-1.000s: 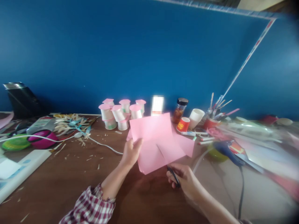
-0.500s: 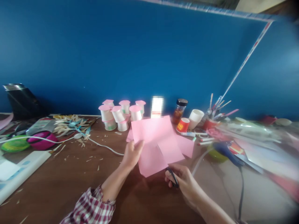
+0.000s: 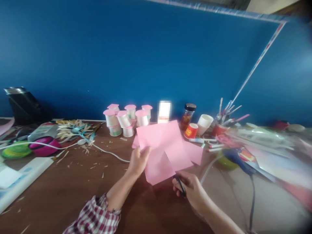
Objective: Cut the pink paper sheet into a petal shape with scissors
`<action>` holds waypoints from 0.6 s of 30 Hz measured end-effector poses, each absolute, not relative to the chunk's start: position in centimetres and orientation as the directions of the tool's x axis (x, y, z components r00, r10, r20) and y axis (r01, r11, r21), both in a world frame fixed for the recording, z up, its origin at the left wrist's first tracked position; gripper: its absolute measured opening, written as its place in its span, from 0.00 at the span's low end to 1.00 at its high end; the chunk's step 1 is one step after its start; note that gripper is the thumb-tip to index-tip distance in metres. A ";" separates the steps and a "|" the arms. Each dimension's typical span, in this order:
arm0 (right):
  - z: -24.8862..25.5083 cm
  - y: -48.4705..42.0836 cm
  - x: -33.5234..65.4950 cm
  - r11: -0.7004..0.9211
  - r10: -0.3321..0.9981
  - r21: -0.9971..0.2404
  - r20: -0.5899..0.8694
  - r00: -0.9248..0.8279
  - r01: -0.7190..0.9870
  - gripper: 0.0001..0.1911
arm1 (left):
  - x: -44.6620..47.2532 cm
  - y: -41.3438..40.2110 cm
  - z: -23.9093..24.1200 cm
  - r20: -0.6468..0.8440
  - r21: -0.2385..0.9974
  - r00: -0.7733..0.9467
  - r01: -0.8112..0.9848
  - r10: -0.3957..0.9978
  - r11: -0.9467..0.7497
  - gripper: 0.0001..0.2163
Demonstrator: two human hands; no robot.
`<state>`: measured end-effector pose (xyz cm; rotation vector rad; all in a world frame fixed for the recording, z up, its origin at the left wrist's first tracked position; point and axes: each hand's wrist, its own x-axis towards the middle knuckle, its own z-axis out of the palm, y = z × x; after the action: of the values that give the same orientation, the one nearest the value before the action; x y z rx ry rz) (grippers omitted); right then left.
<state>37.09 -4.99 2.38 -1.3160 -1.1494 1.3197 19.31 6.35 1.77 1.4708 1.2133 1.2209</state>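
Above the counter (image 3: 73, 195), her left hand (image 3: 138, 161) pinches pink paper (image 3: 162, 148) (keep it taut) while the right hand (image 3: 192, 191), closed on scissors (image 3: 179, 184), should cut straight.

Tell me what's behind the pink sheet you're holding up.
Behind the pink sheet show another pink paper on the table and stacked pink-lidded cups. The scissors' blades are covered; only black handles show.

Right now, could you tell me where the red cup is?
Head view, right of centre: the red cup stands between the jar and the white cup.
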 end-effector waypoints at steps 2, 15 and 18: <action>2.4 -5.1 37.1 -0.163 0.987 -0.986 -0.163 -0.009 0.018 0.09 | 19.4 6.3 1.7 0.167 0.973 0.039 0.157 0.985 -0.171 0.16; 1.5 -5.2 37.1 -0.180 0.984 -0.983 -0.180 -0.005 -0.035 0.15 | 19.5 6.5 0.6 0.140 0.986 0.030 0.085 0.990 -0.142 0.17; 1.6 -5.2 37.2 -0.184 0.983 -0.982 -0.184 -0.006 -0.048 0.16 | 19.6 6.5 0.7 0.141 0.987 0.023 0.073 0.990 -0.142 0.16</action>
<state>37.16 -5.16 1.58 -1.3058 -1.0809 1.3675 19.58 6.47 0.69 1.3778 1.1806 1.2635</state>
